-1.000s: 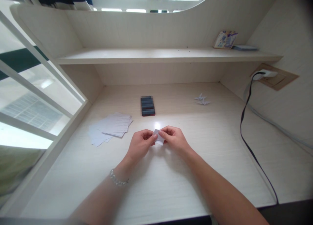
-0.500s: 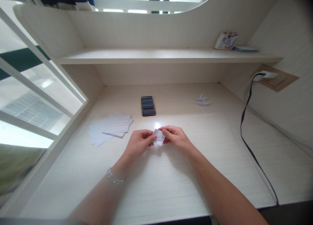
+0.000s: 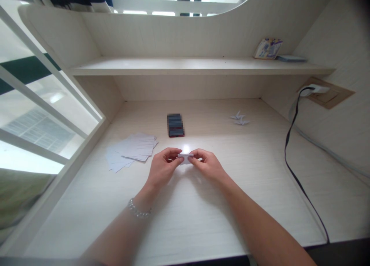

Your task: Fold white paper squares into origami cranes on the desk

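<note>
A small folded white paper piece (image 3: 185, 158) is pinched between both hands just above the desk (image 3: 202, 204) near its middle. My left hand (image 3: 162, 168), with a beaded bracelet on the wrist, grips its left end with closed fingers. From the other side my right hand (image 3: 207, 166) pinches its right end. A loose pile of white paper slips (image 3: 130, 150) lies on the desk to the left of my hands.
A dark phone (image 3: 175, 125) lies flat behind my hands. Two or three small folded paper shapes (image 3: 239, 118) sit at the back right. A black cable (image 3: 291, 143) runs from a wall socket (image 3: 316, 91) down over the desk edge. A shelf (image 3: 196, 66) above carries a small packet (image 3: 268, 48).
The paper piece has gone from a tilted, open-looking flap to a flatter, narrower strip held level. Both hands have shifted slightly away from me.
</note>
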`<state>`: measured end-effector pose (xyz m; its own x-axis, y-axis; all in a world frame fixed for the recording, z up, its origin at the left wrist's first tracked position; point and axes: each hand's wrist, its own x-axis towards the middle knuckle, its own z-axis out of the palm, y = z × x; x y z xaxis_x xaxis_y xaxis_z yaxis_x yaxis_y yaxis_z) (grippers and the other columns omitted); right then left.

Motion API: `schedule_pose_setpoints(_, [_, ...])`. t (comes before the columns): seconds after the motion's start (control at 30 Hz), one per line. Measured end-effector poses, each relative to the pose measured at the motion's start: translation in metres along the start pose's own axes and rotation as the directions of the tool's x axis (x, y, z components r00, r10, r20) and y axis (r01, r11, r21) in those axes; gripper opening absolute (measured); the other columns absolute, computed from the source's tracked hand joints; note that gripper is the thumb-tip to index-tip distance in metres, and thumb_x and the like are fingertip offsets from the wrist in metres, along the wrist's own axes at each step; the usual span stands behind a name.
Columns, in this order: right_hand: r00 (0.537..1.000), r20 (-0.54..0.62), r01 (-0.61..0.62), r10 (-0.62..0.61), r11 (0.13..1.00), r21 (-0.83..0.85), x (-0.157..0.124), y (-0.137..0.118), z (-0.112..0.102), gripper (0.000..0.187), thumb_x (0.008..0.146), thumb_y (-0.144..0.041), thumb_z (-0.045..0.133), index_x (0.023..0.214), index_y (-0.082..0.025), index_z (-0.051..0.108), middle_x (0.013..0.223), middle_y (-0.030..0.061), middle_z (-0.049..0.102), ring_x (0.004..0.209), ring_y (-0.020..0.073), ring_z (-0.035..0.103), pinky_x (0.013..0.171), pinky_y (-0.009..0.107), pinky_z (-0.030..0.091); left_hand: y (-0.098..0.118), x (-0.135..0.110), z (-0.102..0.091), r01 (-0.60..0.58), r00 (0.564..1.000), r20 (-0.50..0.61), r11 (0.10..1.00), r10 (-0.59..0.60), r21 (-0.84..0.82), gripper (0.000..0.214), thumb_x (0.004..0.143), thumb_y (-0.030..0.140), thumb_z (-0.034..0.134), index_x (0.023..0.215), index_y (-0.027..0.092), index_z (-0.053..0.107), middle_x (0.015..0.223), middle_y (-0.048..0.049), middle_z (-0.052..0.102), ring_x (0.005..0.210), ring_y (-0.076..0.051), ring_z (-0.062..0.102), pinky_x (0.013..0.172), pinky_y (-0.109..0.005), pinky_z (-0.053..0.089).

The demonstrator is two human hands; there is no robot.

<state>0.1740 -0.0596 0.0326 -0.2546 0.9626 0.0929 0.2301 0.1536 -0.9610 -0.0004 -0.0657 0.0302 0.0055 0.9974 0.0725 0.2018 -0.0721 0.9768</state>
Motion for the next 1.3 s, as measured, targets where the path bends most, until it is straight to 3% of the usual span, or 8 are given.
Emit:
schedule_pose_setpoints(0.17, [1.0, 0.001, 0.001, -0.001, 1.0, 0.014, -0.002, -0.003, 0.005, 0.02, 0.08, -0.032, 0.055, 0.087, -0.021, 0.07, 0.082, 0.0027, 0.068, 0.075, 0.0176, 0.059, 0.063, 0.027, 0.043, 0.003, -0.001, 0.0, -0.023, 0.997, -0.07, 0.999, 0.026, 0.044, 0.028, 0.069, 0.037, 0.067, 0.089, 0.017, 0.066, 0.083, -0.0058, 0.068, 0.072, -0.016, 0.061, 0.066, -0.027, 0.047])
schedule_pose_setpoints(0.3, [1.0, -0.026, 0.006, -0.005, 0.999, 0.032, -0.004, -0.002, 0.01, 0.024, 0.08, -0.037, 0.056, 0.094, -0.024, 0.071, 0.081, 0.0018, 0.07, 0.074, 0.0177, 0.06, 0.063, 0.027, 0.043, 0.004, -0.002, -0.001, 0.003, 0.99, -0.139, 0.988, 0.018, 0.153, 0.029, 0.07, 0.043, 0.065, 0.084, 0.018, 0.067, 0.064, -0.0015, 0.063, 0.056, -0.012, 0.053, 0.051, -0.022, 0.04])
schedule_pose_setpoints(0.53, [0.997, -0.073, 0.039, -0.037, 0.999, 0.03, -0.005, -0.001, 0.013, 0.023, 0.08, -0.035, 0.056, 0.091, -0.022, 0.072, 0.081, 0.0018, 0.07, 0.076, 0.0178, 0.062, 0.068, 0.027, 0.045, 0.004, -0.002, 0.005, 0.046, 0.998, -0.04, 0.997, -0.049, -0.067, 0.033, 0.07, 0.042, 0.064, 0.089, 0.014, 0.064, 0.068, -0.004, 0.065, 0.055, -0.011, 0.055, 0.05, -0.022, 0.043])
schedule_pose_setpoints(1.07, [0.998, -0.056, 0.036, -0.032, 0.997, 0.074, -0.004, 0.001, 0.013, 0.022, 0.08, -0.028, 0.056, 0.096, -0.023, 0.07, 0.08, 0.002, 0.069, 0.074, 0.0163, 0.061, 0.064, 0.027, 0.047, 0.002, 0.0, 0.003, 0.004, 0.999, -0.032, 0.997, -0.006, -0.072, 0.028, 0.072, 0.037, 0.065, 0.088, 0.015, 0.064, 0.073, -0.0041, 0.065, 0.058, -0.01, 0.054, 0.054, -0.021, 0.044])
schedule_pose_setpoints(1.2, [0.994, -0.073, 0.089, -0.084, 0.994, 0.063, -0.004, 0.001, 0.013, 0.022, 0.08, -0.025, 0.057, 0.098, -0.025, 0.07, 0.088, 0.0023, 0.071, 0.079, 0.018, 0.063, 0.067, 0.029, 0.049, 0.005, -0.001, 0.004, 0.002, 1.0, -0.008, 0.996, -0.003, -0.094, 0.027, 0.073, 0.034, 0.064, 0.091, 0.015, 0.063, 0.076, -0.0047, 0.064, 0.062, -0.011, 0.056, 0.055, -0.021, 0.045])
schedule_pose_setpoints(1.3, [0.976, -0.105, 0.19, -0.19, 0.982, -0.009, -0.004, 0.002, 0.012, 0.023, 0.08, -0.021, 0.056, 0.098, -0.027, 0.07, 0.094, 0.0023, 0.07, 0.086, 0.0192, 0.063, 0.075, 0.031, 0.05, 0.007, -0.002, 0.005, 0.02, 1.0, 0.0, 0.993, -0.02, -0.116, 0.028, 0.074, 0.034, 0.063, 0.095, 0.015, 0.063, 0.076, -0.0051, 0.064, 0.064, -0.012, 0.058, 0.055, -0.022, 0.047])
